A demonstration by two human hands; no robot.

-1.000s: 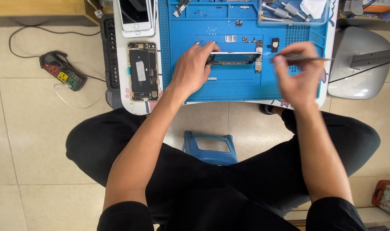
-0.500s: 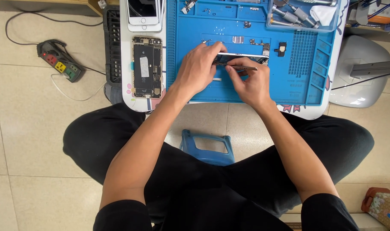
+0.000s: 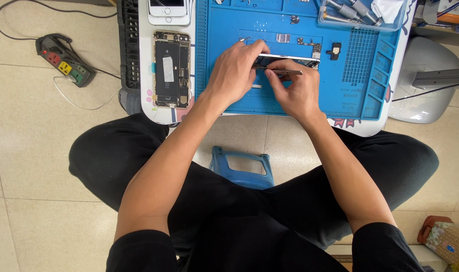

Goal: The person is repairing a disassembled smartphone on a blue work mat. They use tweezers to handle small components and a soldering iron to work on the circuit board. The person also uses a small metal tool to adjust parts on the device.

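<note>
Both hands: now close together over the blue repair mat (image 3: 229, 75); a second ago the right hand (image 3: 297, 90) was out to the side holding the tool clear, half a second ago it was already coming in.
Meaning: the tool is back at the part, so the fine work on it looks under way again.
Left hand (image 3: 234, 68): fingers clamped on the near end of the phone screen panel (image 3: 295, 59), tilting it up on edge off the mat.
Right hand: fingertips pinched shut on thin metal tweezers (image 3: 285, 72), lying just under the panel's lower edge.
Panel: between the two hands, its far end free, pointing toward the small loose parts (image 3: 310, 44).
Opened phone body (image 3: 171, 69): well apart on the left, untouched on the white table (image 3: 149, 100).
</note>
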